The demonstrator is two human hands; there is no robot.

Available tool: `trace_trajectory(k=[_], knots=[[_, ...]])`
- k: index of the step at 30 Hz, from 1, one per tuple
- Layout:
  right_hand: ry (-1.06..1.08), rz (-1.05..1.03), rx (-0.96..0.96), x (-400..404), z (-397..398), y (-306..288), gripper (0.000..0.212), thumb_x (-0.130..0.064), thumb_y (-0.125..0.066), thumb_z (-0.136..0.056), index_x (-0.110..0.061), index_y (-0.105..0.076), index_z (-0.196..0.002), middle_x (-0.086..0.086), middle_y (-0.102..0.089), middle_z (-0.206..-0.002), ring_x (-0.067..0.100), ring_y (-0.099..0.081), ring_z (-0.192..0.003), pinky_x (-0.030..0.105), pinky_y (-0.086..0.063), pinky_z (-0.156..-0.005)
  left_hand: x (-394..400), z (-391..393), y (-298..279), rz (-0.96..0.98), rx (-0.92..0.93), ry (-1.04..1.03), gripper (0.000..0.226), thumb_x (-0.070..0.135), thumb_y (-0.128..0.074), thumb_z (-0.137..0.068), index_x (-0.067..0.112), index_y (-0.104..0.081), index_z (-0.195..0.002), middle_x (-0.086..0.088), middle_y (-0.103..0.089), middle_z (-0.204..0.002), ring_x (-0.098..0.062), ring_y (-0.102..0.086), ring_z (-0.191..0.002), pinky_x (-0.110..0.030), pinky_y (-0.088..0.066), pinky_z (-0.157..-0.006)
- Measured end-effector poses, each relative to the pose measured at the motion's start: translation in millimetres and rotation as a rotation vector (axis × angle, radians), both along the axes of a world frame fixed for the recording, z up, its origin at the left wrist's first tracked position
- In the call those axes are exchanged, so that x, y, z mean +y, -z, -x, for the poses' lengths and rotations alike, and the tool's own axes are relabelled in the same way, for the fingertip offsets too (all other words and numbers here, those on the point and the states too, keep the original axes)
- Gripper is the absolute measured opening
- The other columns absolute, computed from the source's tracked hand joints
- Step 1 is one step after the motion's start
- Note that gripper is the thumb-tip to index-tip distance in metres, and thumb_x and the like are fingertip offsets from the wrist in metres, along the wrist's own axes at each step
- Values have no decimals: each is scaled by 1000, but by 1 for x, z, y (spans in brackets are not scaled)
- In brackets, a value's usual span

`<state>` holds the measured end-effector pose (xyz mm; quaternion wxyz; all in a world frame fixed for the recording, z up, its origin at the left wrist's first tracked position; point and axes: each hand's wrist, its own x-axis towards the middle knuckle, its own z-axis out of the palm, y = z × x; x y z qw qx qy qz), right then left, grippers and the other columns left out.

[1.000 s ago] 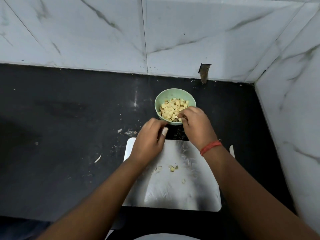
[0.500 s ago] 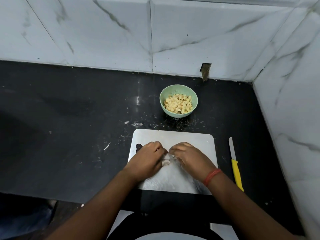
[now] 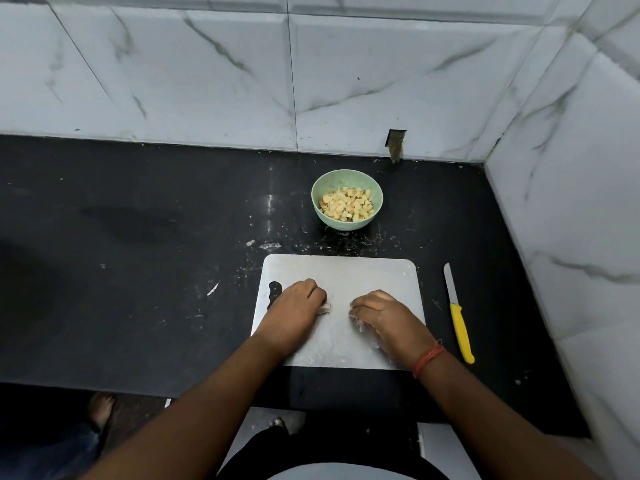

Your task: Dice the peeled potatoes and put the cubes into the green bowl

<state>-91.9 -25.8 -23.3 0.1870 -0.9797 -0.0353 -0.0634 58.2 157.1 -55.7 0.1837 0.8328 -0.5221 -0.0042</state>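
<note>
The green bowl [image 3: 314, 202] stands on the black counter beyond the board, holding several pale yellow potato cubes [image 3: 348, 204]. A metal cutting board [image 3: 341, 271] lies near the counter's front edge. My left hand [image 3: 294, 304] rests on the board's left part with curled fingers. A small pale piece [image 3: 325, 309] shows at its fingertips, and I cannot tell whether it is held. My right hand [image 3: 382, 317] rests on the board's right part, knuckles up, with its curled fingertips on the wet surface. No whole potato is in view.
A knife with a yellow handle [image 3: 461, 330] lies on the counter right of the board, blade pointing away. White scraps speckle the counter between board and bowl. Marble walls close off the back and the right side. A foot shows on the floor below the counter edge.
Both hands came back from the bowl to the middle of the board, then spread a little apart. My view pulled back, so the knife came into sight.
</note>
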Motion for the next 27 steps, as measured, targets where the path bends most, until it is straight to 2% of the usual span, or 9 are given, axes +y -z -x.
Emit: trace_trajectory(k=[6,8,10,12,15,18,21,24,27], knots=[[93,47,53,7,-5,1,36,3,-70,-61,-20,-65,-88,-9,-58,-94,13,-47,-88,25,-47,-67,-1,2,-4,-36,-90,43,25,3,-77,-83,12,-54,-88,-8,-53,-87,-26,-51,-71,-41,-50,-63],[94,33,91,5,-10,-5,30,2,-62,-72,-20,-65,-91,-7,-56,-95,15,-47,-88,28,-47,-71,-1,2,-6,-40,-131,53,17,2,-69,-84,11,-55,-88,-9,-53,-87,-26,-51,-71,-41,-51,-63],[62,37,153,3,-16,-11,26,-1,-55,-79,-22,-64,-93,-7,-55,-97,15,-47,-91,29,-46,-75,-1,3,-7,-39,-150,52,6,9,-50,-91,11,-55,-88,-9,-53,-87,-26,-52,-70,-41,-52,-63],[47,25,197,2,-20,-14,25,-2,-54,-80,-22,-64,-92,-7,-55,-97,14,-48,-92,29,-46,-76,-1,3,-5,-21,-139,58,18,17,-40,-95,11,-55,-88,-9,-53,-87,-26,-52,-71,-41,-51,-63],[89,-98,256,-1,-24,-16,20,-1,-61,-83,-19,-68,-88,-7,-58,-96,11,-54,-88,24,-47,-77,-1,3,-6,15,-70,81,7,15,-55,-97,13,-52,-91,-7,-52,-91,-24,-50,-75,-38,-46,-70],[154,-318,278,-6,-25,-22,15,-5,-70,-82,-20,-70,-81,-10,-60,-90,5,-60,-80,16,-47,-76,-4,5,-10,24,-12,121,12,26,-49,-98,14,-52,-95,-5,-51,-96,-22,-47,-83,-31,-35,-74],[309,-692,278,-9,-24,-27,15,-2,-74,-79,-17,-71,-78,-3,-68,-84,9,-65,-76,24,-54,-75,-11,7,-21,58,93,99,26,29,-33,-94,14,-54,-97,-2,-50,-98,-18,-44,-88,-27,-31,-76],[432,-1089,249,-11,-27,-32,10,1,-75,-80,-8,-70,-83,8,-70,-82,15,-64,-75,27,-54,-70,-19,1,-26,123,212,15,6,16,-47,-95,20,-51,-96,6,-45,-97,-13,-42,-88,-30,-36,-75],[510,-1417,163,-13,-36,-38,11,7,-70,-81,-3,-67,-85,11,-68,-84,16,-61,-74,23,-51,-65,-34,-9,-40,220,338,-93,16,29,-55,-104,24,-47,-91,5,-48,-93,-15,-46,-84,-31,-37,-73]])
